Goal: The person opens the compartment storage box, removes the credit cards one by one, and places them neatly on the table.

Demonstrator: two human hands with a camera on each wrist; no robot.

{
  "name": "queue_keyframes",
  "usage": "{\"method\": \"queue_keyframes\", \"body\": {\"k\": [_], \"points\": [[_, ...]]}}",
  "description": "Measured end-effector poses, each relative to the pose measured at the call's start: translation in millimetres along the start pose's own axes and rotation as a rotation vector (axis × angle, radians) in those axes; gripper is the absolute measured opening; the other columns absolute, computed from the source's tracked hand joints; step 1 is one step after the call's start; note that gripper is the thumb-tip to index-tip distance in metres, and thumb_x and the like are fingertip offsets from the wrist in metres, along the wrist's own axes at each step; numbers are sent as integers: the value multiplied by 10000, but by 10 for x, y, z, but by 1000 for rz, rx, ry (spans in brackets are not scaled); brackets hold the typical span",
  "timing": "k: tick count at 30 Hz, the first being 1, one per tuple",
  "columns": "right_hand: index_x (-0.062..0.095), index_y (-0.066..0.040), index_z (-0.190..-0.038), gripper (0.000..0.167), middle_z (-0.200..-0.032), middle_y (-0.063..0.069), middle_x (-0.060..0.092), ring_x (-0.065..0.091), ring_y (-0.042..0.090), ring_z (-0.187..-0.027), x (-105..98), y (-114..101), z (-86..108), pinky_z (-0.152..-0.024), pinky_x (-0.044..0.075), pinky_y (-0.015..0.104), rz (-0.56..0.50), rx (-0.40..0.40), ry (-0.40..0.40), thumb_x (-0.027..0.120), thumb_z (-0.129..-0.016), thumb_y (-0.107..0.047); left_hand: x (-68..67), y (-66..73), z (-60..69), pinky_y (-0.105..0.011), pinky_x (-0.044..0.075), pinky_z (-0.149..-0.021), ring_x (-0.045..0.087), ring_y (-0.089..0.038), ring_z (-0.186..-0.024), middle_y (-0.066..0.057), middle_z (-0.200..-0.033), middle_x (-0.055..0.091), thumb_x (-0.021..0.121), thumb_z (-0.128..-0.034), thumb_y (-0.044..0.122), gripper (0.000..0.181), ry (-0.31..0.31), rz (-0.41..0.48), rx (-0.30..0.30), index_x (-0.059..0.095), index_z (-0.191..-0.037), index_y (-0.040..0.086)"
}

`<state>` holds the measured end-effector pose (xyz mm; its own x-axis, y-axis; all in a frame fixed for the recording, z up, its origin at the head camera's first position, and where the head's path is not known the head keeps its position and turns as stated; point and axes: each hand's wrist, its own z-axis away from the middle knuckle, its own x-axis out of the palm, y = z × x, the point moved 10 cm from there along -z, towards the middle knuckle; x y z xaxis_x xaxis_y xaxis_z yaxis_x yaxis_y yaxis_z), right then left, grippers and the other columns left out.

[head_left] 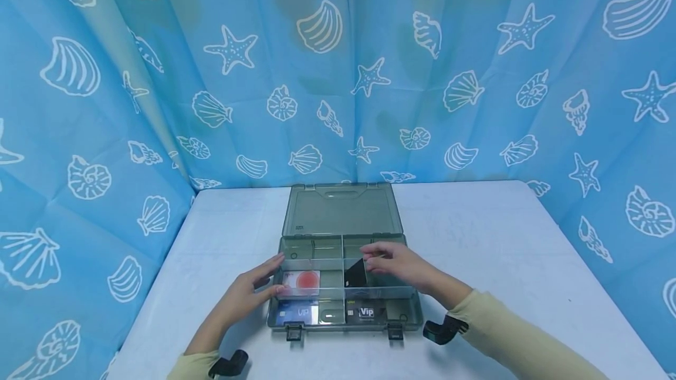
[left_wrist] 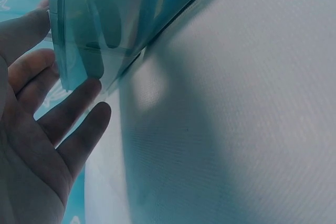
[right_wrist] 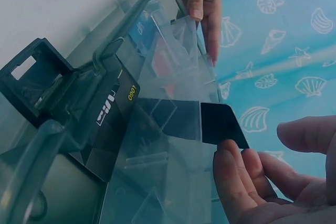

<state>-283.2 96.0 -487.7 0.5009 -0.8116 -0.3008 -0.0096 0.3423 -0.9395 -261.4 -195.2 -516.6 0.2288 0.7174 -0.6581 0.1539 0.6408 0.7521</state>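
A translucent green compartment box (head_left: 331, 313) stands on the table with its lid (head_left: 342, 210) raised at the back. At the box's left side is my left hand (head_left: 244, 293), thumb at the rim and fingers spread along the outer wall. My right hand (head_left: 397, 263) is over the right middle compartment. There a black card (right_wrist: 221, 121) leans up at a tilt; the fingertips touch its raised edge, while the thumb is apart from it. A white card with a red circle (head_left: 308, 280) lies in the left middle compartment.
The front compartments hold a blue VIP card (head_left: 296, 312) at left and a black Vip card (head_left: 364, 312) at right. Clear dividers (head_left: 311, 292) stand between the rows. Two latches (head_left: 395, 332) jut from the box's front. Behind the white table (head_left: 465, 216) hangs a blue shell-print curtain (head_left: 338, 104).
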Motion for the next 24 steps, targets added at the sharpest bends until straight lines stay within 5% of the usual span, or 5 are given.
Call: {"method": "queue_keyframes", "body": {"k": [6,15,24], "points": [[573,8,-1399,446,-1255,139,637,665,249,-1070,79,20,-32,-956,589,469,61,3,-4,626,-1025,-230,8,-11,1,-485,435,-1127,419,-319,-1445,-49,-1620,369,754,-932,325,705,0,2,-15,447,-1552,195],[590,-9,-1376,435,-1106,88,682,689,201,-933,159,0,-48,-821,634,402,150,-34,-4,685,-988,-182,-6,7,12,-507,436,-1122,428,-343,-1437,-73,-1616,379,760,-928,327,712,7,-4,-23,448,-1552,189],[571,-17,-1395,436,-1106,113,667,683,275,-979,154,-4,-20,-824,642,408,91,-48,-26,672,-996,-161,-7,11,7,-508,436,-1120,442,-350,-1426,-82,-1613,382,760,-930,304,704,4,-2,-18,451,-1551,181]]}}
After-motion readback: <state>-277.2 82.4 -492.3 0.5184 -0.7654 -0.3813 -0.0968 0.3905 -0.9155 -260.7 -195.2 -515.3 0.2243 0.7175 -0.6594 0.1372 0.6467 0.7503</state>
